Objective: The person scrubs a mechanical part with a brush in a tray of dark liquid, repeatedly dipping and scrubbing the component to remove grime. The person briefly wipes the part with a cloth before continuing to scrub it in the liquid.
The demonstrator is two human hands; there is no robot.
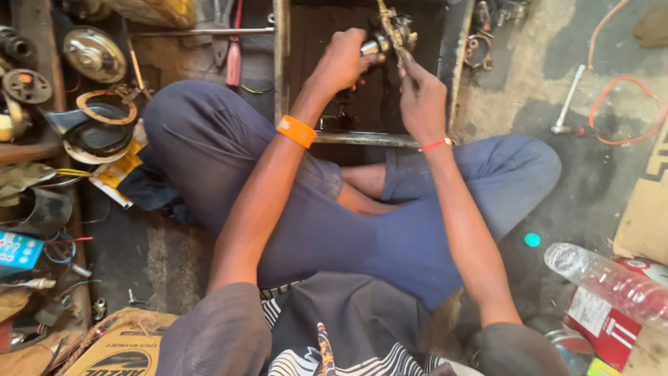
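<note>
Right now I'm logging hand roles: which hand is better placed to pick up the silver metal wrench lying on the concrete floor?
Right, probably. The right hand is on the wrench's side, while the left hand grips the small greasy metal part farther away.

We see small metal part [391, 36] only partly: left hand [342, 61] fingers [353, 42] wrap its near end, top cut by frame edge just above. Right hand [420, 101] fingertips hidden behind part. Plastic bottle [612, 282], far right of fingers, cut by edge. Pliers [229, 38] left of fingers: heads out of frame.
</note>
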